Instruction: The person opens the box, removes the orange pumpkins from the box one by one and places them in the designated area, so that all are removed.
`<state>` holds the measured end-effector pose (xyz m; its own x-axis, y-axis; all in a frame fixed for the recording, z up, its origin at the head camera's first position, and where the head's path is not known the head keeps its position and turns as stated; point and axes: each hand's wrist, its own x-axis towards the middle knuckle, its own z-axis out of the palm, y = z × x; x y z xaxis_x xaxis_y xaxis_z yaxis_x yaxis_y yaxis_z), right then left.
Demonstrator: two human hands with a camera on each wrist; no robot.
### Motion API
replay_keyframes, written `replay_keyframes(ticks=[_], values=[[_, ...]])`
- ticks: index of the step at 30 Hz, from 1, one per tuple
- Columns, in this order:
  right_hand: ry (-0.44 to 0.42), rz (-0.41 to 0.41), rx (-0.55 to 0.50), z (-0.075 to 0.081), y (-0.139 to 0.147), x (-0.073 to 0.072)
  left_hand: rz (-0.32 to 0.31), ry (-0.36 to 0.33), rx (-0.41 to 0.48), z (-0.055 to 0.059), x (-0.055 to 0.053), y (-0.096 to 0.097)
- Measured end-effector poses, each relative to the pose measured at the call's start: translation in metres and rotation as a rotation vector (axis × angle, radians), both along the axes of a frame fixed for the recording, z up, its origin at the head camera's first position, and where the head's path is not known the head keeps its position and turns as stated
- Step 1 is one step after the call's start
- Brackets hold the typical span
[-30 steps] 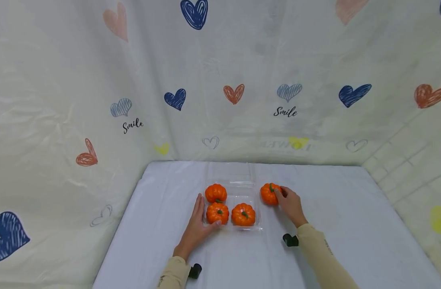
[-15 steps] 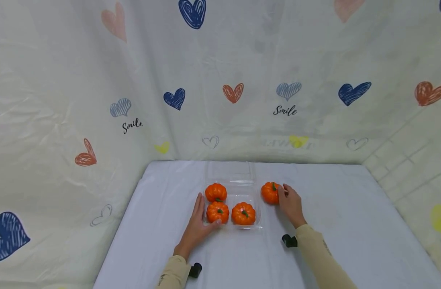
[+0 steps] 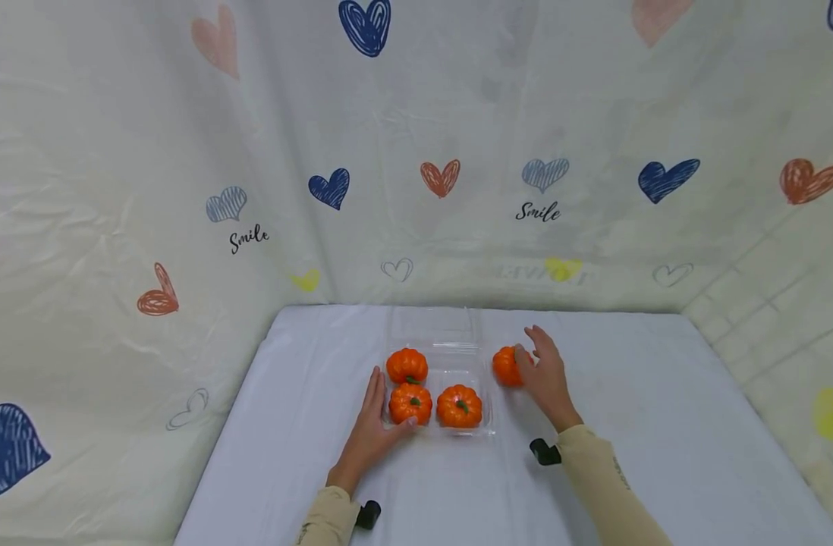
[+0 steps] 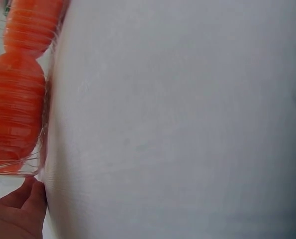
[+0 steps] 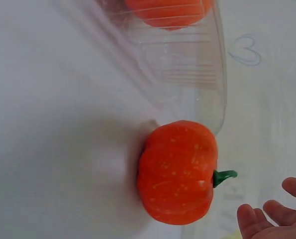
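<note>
A clear plastic clamshell container [image 3: 486,431] holds three small orange pumpkins, two at left, one behind the other, and a front-right pumpkin [image 3: 460,406]. My left hand [image 3: 369,444] lies along its left side, fingers extended and thumb at the front. In the left wrist view, fingertips [image 4: 36,186] touch its corner. Another pumpkin [image 5: 178,172] with a green stem sits on the table just right of the container. My right hand [image 3: 548,383] is over that pumpkin's right side. The right wrist view shows its fingers [image 5: 277,214] spread, apart from the pumpkin.
The container's clear lid [image 3: 433,326] lies folded back toward the rear wall. A white cloth covers the table [image 3: 662,425]. A heart-printed curtain [image 3: 444,114] rises behind and at both sides. Black wrist-camera pieces [image 3: 545,453] jut inward below both hands.
My right fingers have come off the loose pumpkin and spread upward and away. That pumpkin stays in about the same place. The left hand and container have not visibly moved.
</note>
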<state>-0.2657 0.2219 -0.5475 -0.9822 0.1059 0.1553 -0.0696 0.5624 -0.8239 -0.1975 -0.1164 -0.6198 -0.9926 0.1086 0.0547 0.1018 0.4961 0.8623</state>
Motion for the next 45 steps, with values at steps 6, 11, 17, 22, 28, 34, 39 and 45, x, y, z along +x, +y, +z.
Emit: replay_keyframes(ticks=[6,11,17,22,28,34,39,45], values=[[0.04,0.105,0.036,0.011,-0.014,0.003,-0.003,-0.017,0.014,0.003,0.003,0.0],[0.041,0.201,0.059,0.015,-0.025,0.007,-0.017,-0.021,0.017,0.003,0.002,-0.002],[0.007,0.304,0.092,0.014,-0.041,0.013,-0.01,-0.012,0.007,0.005,-0.001,-0.005],[-0.069,0.384,0.075,0.012,-0.05,0.017,-0.022,-0.012,0.03,0.004,-0.003,-0.004],[-0.15,0.51,0.065,0.011,-0.059,0.025,-0.017,-0.007,0.023,0.003,-0.001,-0.004],[-0.177,0.551,0.17,0.008,-0.067,0.031,-0.019,-0.018,0.027,0.001,0.001,-0.002],[-0.228,0.574,0.238,0.0,-0.073,0.033,-0.016,-0.02,0.019,-0.001,0.001,-0.001],[-0.25,0.588,0.282,-0.005,-0.08,0.031,-0.012,-0.008,0.027,-0.002,-0.001,-0.002]])
